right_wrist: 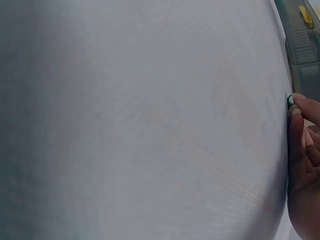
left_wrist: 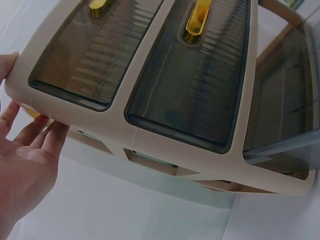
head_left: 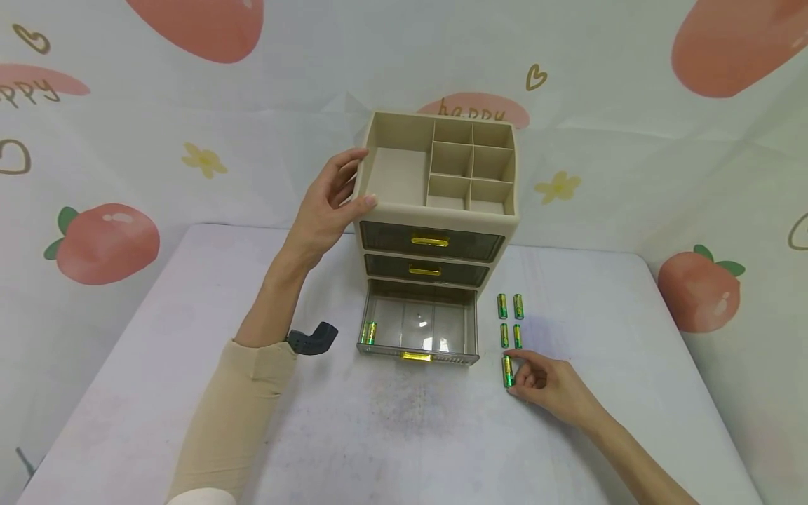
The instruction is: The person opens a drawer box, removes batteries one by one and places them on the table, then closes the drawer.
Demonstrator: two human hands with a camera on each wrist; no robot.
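A beige desktop drawer organizer [head_left: 435,217] stands upright, its bottom drawer [head_left: 416,315] pulled out. At the organizer's upper left corner, my left hand [head_left: 331,193] holds the side, thumb on the top front edge; in the left wrist view its fingers touch the side wall. Inside the drawer's left end lies a green battery [head_left: 371,333]. To the right of the drawer, my right hand [head_left: 549,386] pinches another green battery [head_left: 508,372] end to end between thumb and index finger. The right wrist view shows just one end of this battery [right_wrist: 290,100] at the fingertips.
Several more green batteries [head_left: 510,320] lie in pairs on the white table [head_left: 391,435], right of the organizer. Two upper drawers [head_left: 429,242] with gold handles are closed. A divided tray [head_left: 473,165] tops the organizer. Behind hangs a fruit-printed cloth [head_left: 303,91].
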